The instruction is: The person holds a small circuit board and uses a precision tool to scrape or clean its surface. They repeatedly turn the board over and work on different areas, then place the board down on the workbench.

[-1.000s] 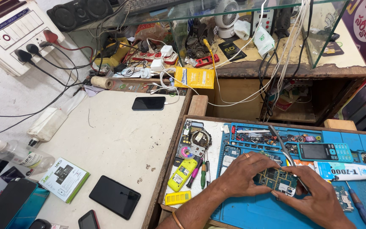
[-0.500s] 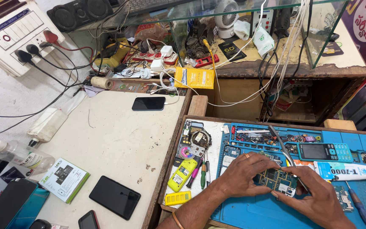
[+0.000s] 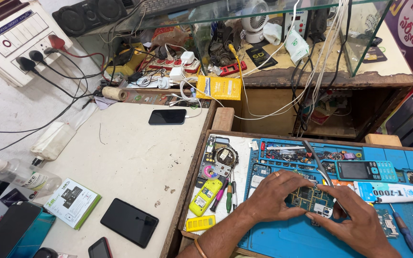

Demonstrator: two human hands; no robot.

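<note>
Bare blue mat lies open below the hands; small parts, a keypad phone and a glue tube crowd the far side.

Our 2 forearms angled in from the lower edge, our left hand arched palm-down with fingers curled, our right hand palm-down, fingertips meeting the left's.
</note>
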